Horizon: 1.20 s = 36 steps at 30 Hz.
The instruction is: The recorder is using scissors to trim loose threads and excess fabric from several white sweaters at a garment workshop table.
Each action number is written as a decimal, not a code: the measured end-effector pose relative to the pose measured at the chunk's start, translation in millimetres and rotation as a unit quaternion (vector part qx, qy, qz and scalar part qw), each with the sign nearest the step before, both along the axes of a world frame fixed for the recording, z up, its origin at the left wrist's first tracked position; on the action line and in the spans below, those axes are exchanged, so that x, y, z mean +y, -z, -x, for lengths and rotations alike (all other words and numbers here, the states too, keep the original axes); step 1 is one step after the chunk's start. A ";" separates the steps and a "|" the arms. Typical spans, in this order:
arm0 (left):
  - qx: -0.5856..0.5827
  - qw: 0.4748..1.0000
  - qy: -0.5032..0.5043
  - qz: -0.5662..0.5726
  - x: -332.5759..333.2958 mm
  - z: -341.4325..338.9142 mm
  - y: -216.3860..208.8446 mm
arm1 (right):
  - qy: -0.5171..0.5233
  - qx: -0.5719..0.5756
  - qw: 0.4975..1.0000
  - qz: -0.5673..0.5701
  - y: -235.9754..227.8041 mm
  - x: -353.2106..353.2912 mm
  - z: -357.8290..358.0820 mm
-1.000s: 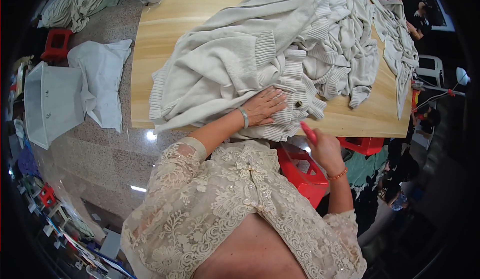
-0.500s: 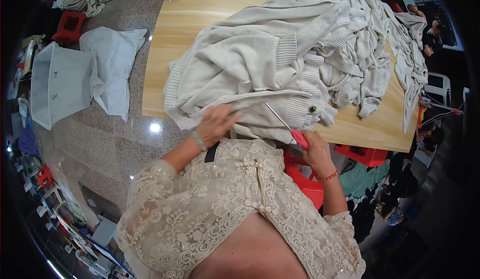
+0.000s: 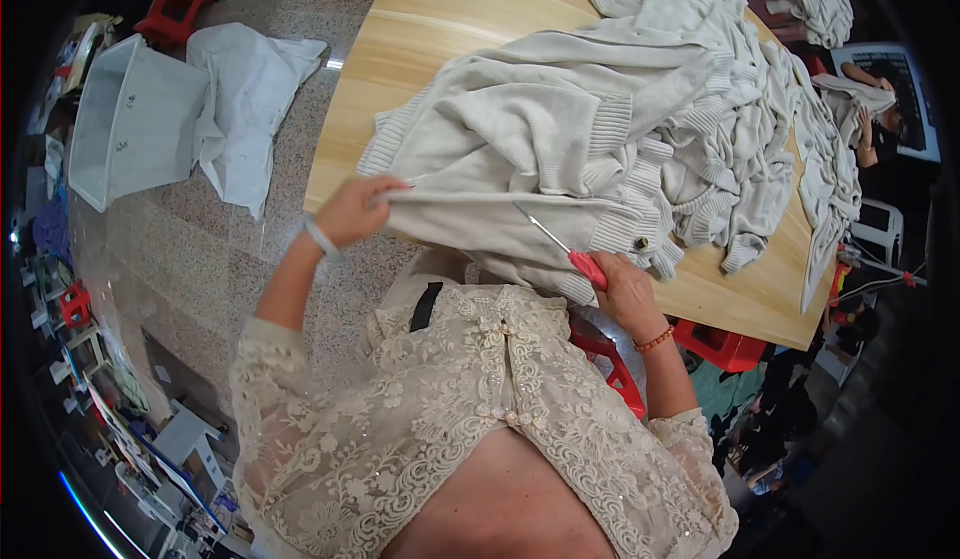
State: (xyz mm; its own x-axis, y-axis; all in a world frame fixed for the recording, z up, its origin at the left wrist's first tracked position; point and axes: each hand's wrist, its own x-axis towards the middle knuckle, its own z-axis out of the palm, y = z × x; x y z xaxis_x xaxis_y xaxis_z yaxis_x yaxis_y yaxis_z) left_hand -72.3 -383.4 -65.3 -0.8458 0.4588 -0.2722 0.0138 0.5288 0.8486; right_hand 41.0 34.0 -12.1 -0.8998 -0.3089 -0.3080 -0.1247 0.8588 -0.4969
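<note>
A cream knitted sweater [image 3: 480, 129] with ribbed cuffs and hem lies over the table's near edge. My left hand [image 3: 355, 211] is closed on the left end of a fold, drawing that edge into a straight line. In my right hand [image 3: 625, 291] is a red-handled tool [image 3: 583, 265] with a slim pointed metal shaft; whether it is one blade or two I cannot make out. The tip points up and left, just below the stretched fold. A small dark object [image 3: 642, 243] sits to the right of the tool, by the ribbing.
More cream knitwear [image 3: 745, 149] is heaped across the wooden table [image 3: 410, 44]. At left on the floor are a white bin [image 3: 150, 144] and white sack [image 3: 245, 109]. Red stools [image 3: 725, 344] stand under the table edge. Another person's hands [image 3: 868, 124] handle cloth at far right.
My left hand has moved left and up, from lying on the sweater to gripping its fold, which is now pulled straight. My right hand keeps the tool near the same spot. The view has shifted slightly.
</note>
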 end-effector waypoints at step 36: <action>0.390 0.889 -0.040 0.238 55.5 20.9 56.5 | -0.065 -0.052 0.996 -0.027 -17.9 -72.6 74.4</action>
State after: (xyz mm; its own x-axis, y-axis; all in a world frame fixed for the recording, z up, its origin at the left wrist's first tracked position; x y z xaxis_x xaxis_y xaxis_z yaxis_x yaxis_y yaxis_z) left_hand -93.3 -327.9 -121.8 -0.8870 0.3781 0.2649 0.4457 0.8509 0.2779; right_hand -33.4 -38.6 5.9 -0.8159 -0.4017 -0.4159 -0.1876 0.8642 -0.4668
